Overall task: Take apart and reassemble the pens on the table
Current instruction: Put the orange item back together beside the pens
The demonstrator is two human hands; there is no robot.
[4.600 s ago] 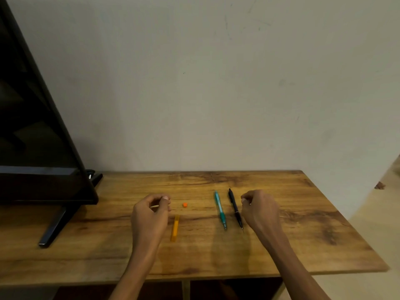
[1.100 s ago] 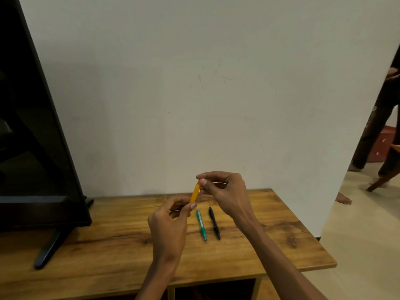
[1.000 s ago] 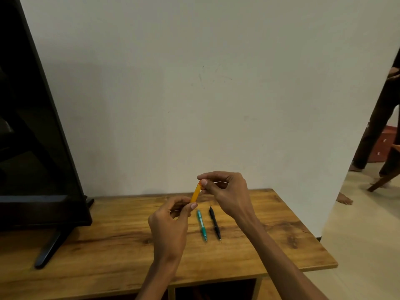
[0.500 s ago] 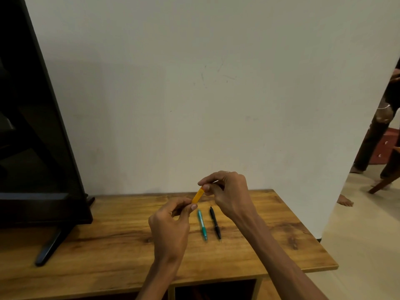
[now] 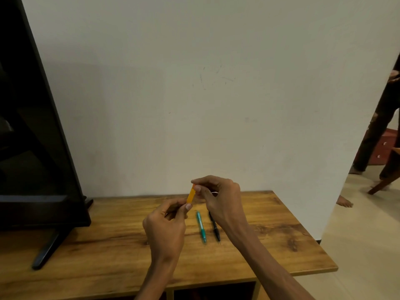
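Your left hand (image 5: 165, 228) pinches the lower end of the orange pen (image 5: 191, 196) above the table (image 5: 104, 245), while your right hand (image 5: 218, 199) pinches its top end. The teal pen (image 5: 201, 227) and black pen (image 5: 214, 227) lie side by side on the wood beneath.

Orange plastic pen barrel (image 5: 191, 196), previously flat on wooden table (image 5: 281, 245), now held raised between both hands. Left hand (image 5: 165, 229) pinches lower end; right hand (image 5: 219, 201) pinches upper end at 1 o'clock. Small orange cap gone from tabletop.
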